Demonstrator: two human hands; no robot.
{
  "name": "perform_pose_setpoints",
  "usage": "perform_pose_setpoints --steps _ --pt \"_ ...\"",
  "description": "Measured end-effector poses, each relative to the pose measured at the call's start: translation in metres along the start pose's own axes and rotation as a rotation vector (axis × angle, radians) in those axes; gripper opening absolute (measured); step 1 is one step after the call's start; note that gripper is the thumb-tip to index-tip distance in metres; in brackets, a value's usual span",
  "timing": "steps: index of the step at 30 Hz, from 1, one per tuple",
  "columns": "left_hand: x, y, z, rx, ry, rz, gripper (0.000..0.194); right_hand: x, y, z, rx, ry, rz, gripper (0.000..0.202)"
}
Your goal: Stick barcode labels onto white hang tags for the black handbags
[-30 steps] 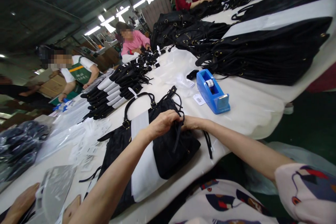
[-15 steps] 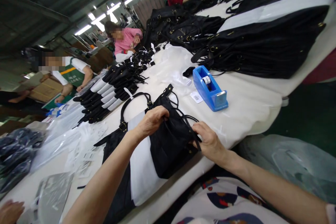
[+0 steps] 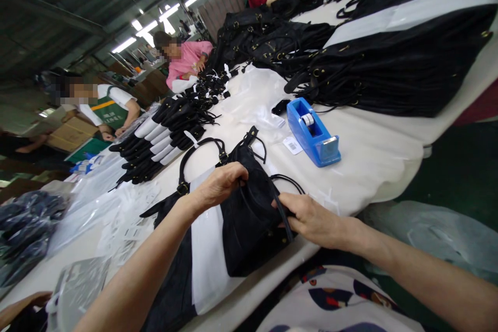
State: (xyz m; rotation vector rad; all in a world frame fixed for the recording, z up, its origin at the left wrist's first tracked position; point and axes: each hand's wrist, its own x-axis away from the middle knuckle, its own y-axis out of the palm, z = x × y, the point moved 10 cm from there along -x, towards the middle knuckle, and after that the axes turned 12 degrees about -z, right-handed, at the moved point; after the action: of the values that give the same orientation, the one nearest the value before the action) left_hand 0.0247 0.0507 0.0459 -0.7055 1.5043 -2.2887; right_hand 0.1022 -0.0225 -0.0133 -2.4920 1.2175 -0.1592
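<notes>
A black handbag [image 3: 249, 238] lies on the pale table in front of me, with a white paper band [image 3: 210, 254] round its middle. Its looped handle [image 3: 182, 166] points away from me, a white tag strip on it. My left hand [image 3: 223, 181] pinches the black material on the bag's upper face. At the bag's right end, my right hand [image 3: 307, 218] is closed on its edge and a thin black strap [image 3: 283, 212]. The fingertips of the right hand are partly hidden behind the strap.
Beyond the bag stands a blue tape dispenser [image 3: 313, 135], a white barcode tag [image 3: 291, 145] beside it. Stacked banded black bags [image 3: 155, 140] lie left, more black bags [image 3: 381, 72] right. Clear plastic [image 3: 249, 93] covers the middle. Several co-workers sit around; another person's hand [image 3: 27, 308] shows lower left.
My right hand has shifted slightly left and down along the bag's edge, and the bag's right end has bent with it. My left hand keeps its pinch. The other person's hand lower left has moved inward.
</notes>
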Motion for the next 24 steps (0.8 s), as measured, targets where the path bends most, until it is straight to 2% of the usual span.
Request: perform_pose_setpoints --steps 2,5,7,9,11,13,16,18,20,22,24 --pt "0.0 0.005 0.005 0.003 0.023 -0.046 0.024 -0.002 0.015 0.01 -0.25 0.025 -0.162 0.013" --pt "0.002 0.013 0.014 -0.004 0.068 -0.12 0.023 -0.003 0.034 0.023 -0.781 0.015 -0.388 0.022" --pt "0.002 0.016 0.018 -0.004 0.081 -0.14 0.024 -0.012 0.035 0.04 -0.978 0.041 -0.377 0.027" --pt "0.001 0.017 0.02 0.005 0.079 -0.132 0.024 -0.033 0.027 0.059 -0.862 0.046 -0.234 0.036" --pt "-0.003 0.021 0.022 -0.007 0.082 -0.137 0.025 -0.06 0.023 0.066 -0.536 0.013 -0.114 0.046" --pt "-0.009 0.029 0.025 -0.049 0.092 -0.166 0.025 -0.086 0.034 0.066 -0.282 0.0 -0.116 0.039" --pt "-0.014 0.04 0.026 -0.097 0.088 -0.215 0.023 -0.101 0.042 0.066 -0.218 0.01 -0.129 0.02" --pt "-0.014 0.04 0.022 -0.075 0.079 -0.211 0.022 -0.086 0.035 0.063 -0.207 -0.008 -0.102 0.018" --pt "-0.014 0.038 0.018 -0.034 0.079 -0.194 0.021 -0.057 0.027 0.06 -0.225 -0.001 -0.093 0.024" --pt "-0.016 0.04 0.014 -0.012 0.081 -0.181 0.021 -0.025 0.03 0.062 -0.341 0.05 -0.155 0.037" --pt "-0.022 0.049 0.013 -0.017 0.093 -0.194 0.021 -0.001 0.036 0.06 -0.402 0.076 -0.216 0.04"
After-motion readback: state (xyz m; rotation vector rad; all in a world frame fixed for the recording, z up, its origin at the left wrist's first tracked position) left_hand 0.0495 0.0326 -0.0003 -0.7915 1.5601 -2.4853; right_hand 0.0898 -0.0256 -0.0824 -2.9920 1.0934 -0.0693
